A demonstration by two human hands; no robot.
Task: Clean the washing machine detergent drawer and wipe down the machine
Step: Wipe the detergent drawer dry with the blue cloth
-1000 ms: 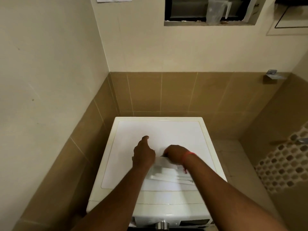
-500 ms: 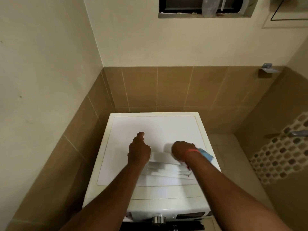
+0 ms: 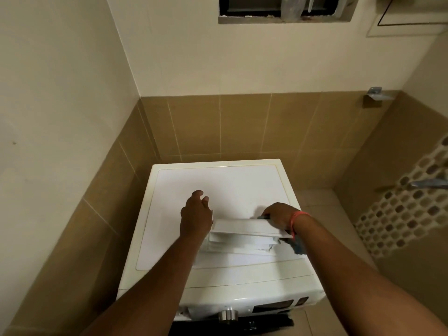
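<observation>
Both of your hands are on the detergent drawer (image 3: pixel 244 235), which lies on top of the washing machine (image 3: pixel 218 187), toward the front right part of its white lid. Your left hand (image 3: pixel 196 217) rests against the drawer's left end with the fingers loosely curled and the fingertips lifted above the lid; whether it truly grips that end you cannot tell from here, since the palm hides the contact. Your right hand (image 3: pixel 278 214) is curled over the drawer's right end, at the front panel's far corner, and it holds a blue cloth (image 3: pixel 298 247) whose loose part hangs below the wrist near the lid's right edge. A red band (image 3: pixel 296 218) circles that wrist. The drawer's white front panel tilts up toward you, with the stepped compartments beneath it nearer the lid's front edge. At the machine's front edge a metal knob (image 3: pixel 228 315) and a dark display (image 3: pixel 272 306) show. Brown tiles (image 3: pixel 242 127) line the wall behind.
</observation>
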